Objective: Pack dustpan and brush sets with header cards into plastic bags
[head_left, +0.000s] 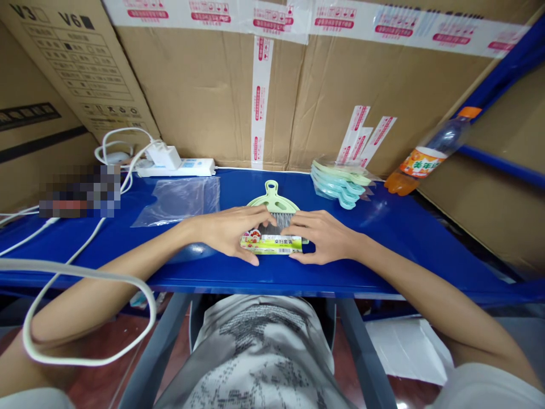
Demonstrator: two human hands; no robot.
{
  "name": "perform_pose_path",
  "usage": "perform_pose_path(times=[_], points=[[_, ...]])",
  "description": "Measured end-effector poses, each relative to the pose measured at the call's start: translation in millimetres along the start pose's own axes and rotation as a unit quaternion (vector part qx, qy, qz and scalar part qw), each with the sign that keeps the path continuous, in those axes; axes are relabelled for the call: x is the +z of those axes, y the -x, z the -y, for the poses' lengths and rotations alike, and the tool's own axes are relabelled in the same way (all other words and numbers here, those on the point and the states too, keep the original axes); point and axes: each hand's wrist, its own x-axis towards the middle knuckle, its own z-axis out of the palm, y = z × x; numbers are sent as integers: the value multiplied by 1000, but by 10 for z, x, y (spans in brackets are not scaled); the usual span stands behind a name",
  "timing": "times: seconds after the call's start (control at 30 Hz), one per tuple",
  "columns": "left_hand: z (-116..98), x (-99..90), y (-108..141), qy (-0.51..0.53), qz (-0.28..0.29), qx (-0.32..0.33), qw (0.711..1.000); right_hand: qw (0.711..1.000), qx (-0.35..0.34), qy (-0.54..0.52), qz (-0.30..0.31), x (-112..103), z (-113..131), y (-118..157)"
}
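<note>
A small light-green dustpan and brush set [272, 200] lies on the blue table in front of me, its looped handle pointing away. Grey bristles [281, 219] show between my hands. Across its near end runs a yellow-green and white label card [272, 245] with a barcode. My left hand [230, 228] grips the set from the left, fingers curled over the top and thumb by the card's lower edge. From the right, my right hand [322, 236] holds the other side, fingertips on the card and bristles. My fingers hide parts of the pan's sides.
A clear plastic bag [183, 199] lies to the left. Behind it sit a white power strip [187, 167] and cables. Bagged green and blue dustpan pieces [340, 180] rest at the back right, near a leaning orange-drink bottle [426, 159]. Cardboard walls [204, 85] enclose the back.
</note>
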Motion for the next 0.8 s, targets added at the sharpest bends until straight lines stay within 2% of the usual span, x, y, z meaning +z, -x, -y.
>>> perform_pose_path(times=[0.4,0.8], points=[[4,-64,-3,-33,-6,-57,998,998,67,5,0,-11,-57,30],[-12,-46,-31,-94,-26,-53,994,994,106,9,12,-59,-204,87]])
